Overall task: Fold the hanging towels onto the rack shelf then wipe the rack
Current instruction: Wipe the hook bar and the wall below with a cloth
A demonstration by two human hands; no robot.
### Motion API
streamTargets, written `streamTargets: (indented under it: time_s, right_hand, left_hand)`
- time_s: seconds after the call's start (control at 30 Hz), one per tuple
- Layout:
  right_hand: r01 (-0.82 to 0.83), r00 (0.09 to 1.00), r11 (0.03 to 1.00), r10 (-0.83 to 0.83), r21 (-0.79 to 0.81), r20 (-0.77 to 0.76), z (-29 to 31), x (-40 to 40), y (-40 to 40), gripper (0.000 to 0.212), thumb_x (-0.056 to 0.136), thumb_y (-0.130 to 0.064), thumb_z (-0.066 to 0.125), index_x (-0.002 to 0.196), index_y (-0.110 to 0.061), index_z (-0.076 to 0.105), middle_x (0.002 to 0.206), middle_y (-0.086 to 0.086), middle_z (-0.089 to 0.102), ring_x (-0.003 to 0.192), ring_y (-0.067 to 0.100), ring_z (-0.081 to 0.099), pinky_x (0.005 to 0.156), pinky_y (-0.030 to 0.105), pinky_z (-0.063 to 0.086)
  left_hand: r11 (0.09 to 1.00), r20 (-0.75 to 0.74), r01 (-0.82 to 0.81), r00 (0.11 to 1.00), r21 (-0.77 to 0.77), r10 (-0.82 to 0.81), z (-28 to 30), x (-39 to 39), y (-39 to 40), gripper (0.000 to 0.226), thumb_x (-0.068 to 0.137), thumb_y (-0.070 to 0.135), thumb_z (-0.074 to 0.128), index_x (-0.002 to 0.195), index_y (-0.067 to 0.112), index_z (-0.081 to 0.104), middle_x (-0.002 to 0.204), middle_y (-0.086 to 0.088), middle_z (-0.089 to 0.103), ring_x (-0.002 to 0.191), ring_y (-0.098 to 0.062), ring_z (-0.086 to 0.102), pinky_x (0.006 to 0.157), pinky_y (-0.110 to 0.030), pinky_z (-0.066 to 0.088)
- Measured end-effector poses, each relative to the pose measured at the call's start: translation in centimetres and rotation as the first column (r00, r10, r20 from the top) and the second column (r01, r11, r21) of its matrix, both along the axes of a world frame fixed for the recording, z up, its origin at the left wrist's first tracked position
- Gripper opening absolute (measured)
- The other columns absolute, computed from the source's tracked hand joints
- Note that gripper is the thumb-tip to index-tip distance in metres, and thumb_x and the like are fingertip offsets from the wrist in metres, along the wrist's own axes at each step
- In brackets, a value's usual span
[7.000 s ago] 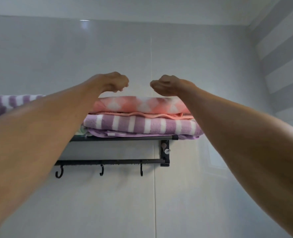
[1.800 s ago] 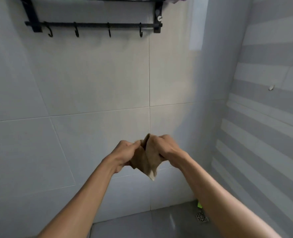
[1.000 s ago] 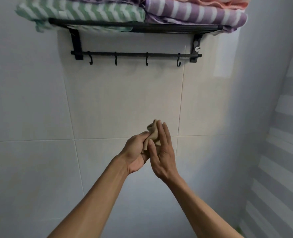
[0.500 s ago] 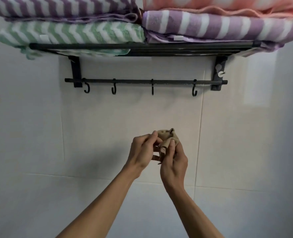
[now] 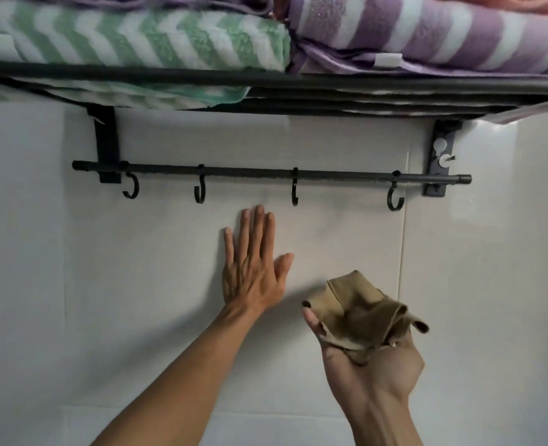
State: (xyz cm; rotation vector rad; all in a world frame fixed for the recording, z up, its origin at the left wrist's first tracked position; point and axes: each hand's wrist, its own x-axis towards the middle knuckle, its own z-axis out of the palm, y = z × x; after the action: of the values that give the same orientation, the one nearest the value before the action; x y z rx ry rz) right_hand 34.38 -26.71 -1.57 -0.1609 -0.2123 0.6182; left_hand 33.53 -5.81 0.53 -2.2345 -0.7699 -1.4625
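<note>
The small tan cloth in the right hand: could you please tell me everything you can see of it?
The small tan cloth is a thin, soft-looking fabric, crumpled into loose folds with a hemmed edge showing. It sits in the upturned palm of the right hand, whose thumb and fingers curl round it. It is held below the black hook rail, touching neither rail nor wall.
</note>
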Motion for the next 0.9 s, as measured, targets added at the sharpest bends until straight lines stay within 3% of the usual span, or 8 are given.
streamTargets:
  time_s: [0.13, 0.3, 0.47, 0.57, 0.63, 0.73, 0.83, 0.9]
  right_hand:
    - [-0.109, 0.994, 0.984, 0.109, 0.142, 0.011, 0.3, -0.7, 1.6, 0.084, 0.058, -0.035, 0.072, 0.140, -0.017, 0.059, 0.129, 0.021, 0.067, 0.116, 0.052, 0.062, 0.094, 0.079, 0.036]
    - [-0.018, 1.000, 0.984, 0.013, 0.176, 0.028, 1.0, -0.4, 3.2, 0.091, 0.053, -0.036, 0.075, 0.140, -0.016, 0.059, 0.129, 0.016, 0.068, 0.118, 0.045, 0.064, 0.102, 0.068, 0.041]
    - [0.154, 0.977, 0.978, -0.172, 0.140, 0.124, 2.7, -0.7, 2.1, 0.058, 0.088, -0.041, 0.058, 0.140, -0.014, 0.059, 0.131, 0.013, 0.068, 0.120, 0.036, 0.065, 0.101, 0.059, 0.048]
    - [0.316, 0.902, 0.947, -0.320, 0.061, 0.290, 4.0, -1.0, 1.6, 0.045, 0.100, -0.030, 0.053, 0.143, -0.017, 0.054, 0.122, 0.006, 0.072, 0.112, 0.025, 0.070, 0.091, 0.042, 0.058]
    - [0.534, 0.762, 0.845, -0.494, 0.025, 0.417, 5.1, -0.7, 0.8, 0.036, 0.103, -0.021, 0.052, 0.139, -0.018, 0.053, 0.109, 0.000, 0.073, 0.099, 0.017, 0.073, 0.084, 0.034, 0.060]
    - [0.892, 0.291, 0.445, -0.709, 0.087, 0.643, 7.3, 0.5, -0.4, 0.029, 0.105, -0.021, 0.052, 0.134, -0.018, 0.052, 0.102, -0.008, 0.066, 0.089, 0.004, 0.067, 0.074, 0.026, 0.057]
    - [0.982, -0.108, 0.044, -0.657, 0.182, 0.746, 9.4, 3.1, -0.8, 0.038, 0.102, -0.024, 0.050, 0.140, -0.022, 0.049, 0.106, -0.009, 0.066, 0.080, -0.002, 0.060, 0.074, 0.026, 0.053]
    - [0.961, -0.268, -0.086, -0.539, 0.265, 0.799, 10.4, 5.6, -0.9, 0.041, 0.104, -0.027, 0.047, 0.144, -0.026, 0.044, 0.123, 0.002, 0.067, 0.103, 0.009, 0.065, 0.086, 0.028, 0.051]
  left_hand:
    - [0.999, 0.048, -0.018, 0.999, 0.043, 0.016, -0.3, 0.6, 0.5, 0.080, 0.098, 0.055, 0.031, 0.160, 0.012, 0.005, 0.168, -0.010, -0.004, 0.155, -0.026, -0.007, 0.123, -0.056, 0.002]
    - [0.998, 0.063, 0.042, 0.997, 0.049, -0.045, -0.4, 0.8, 0.8, 0.077, 0.098, 0.055, 0.024, 0.160, 0.013, 0.009, 0.168, -0.008, -0.002, 0.155, -0.024, -0.004, 0.123, -0.054, -0.002]
    - [0.998, 0.058, 0.035, 0.998, 0.054, -0.038, -0.5, 0.7, 0.9, 0.080, 0.095, 0.057, 0.024, 0.160, 0.011, 0.011, 0.168, -0.009, 0.000, 0.155, -0.025, -0.004, 0.123, -0.055, 0.003]
    - [0.995, 0.089, 0.014, 0.996, 0.097, -0.023, -0.5, 0.5, 0.9, 0.079, 0.096, 0.056, 0.033, 0.158, 0.010, 0.018, 0.167, -0.010, 0.010, 0.155, -0.027, 0.005, 0.122, -0.057, 0.012]
    - [0.994, 0.100, 0.004, 0.995, 0.113, -0.015, -0.5, 0.5, 0.9, 0.077, 0.098, 0.055, 0.038, 0.159, 0.011, 0.018, 0.167, -0.010, 0.010, 0.155, -0.028, 0.005, 0.122, -0.057, 0.012]
    - [0.993, 0.092, 0.036, 0.995, 0.114, -0.047, -0.5, 0.6, 0.9, 0.078, 0.099, 0.054, 0.040, 0.159, 0.012, 0.015, 0.168, -0.010, 0.006, 0.155, -0.028, 0.003, 0.123, -0.057, 0.008]
    - [0.992, 0.079, 0.042, 0.996, 0.117, -0.052, -0.6, 0.6, 1.1, 0.077, 0.099, 0.052, 0.040, 0.159, 0.010, 0.016, 0.167, -0.012, 0.006, 0.155, -0.030, 0.003, 0.122, -0.058, 0.007]
    - [0.996, 0.065, 0.029, 0.997, 0.087, -0.035, -0.5, 0.6, 0.9, 0.076, 0.100, 0.054, 0.032, 0.159, 0.010, 0.013, 0.168, -0.011, 0.003, 0.155, -0.028, 0.000, 0.123, -0.057, 0.006]
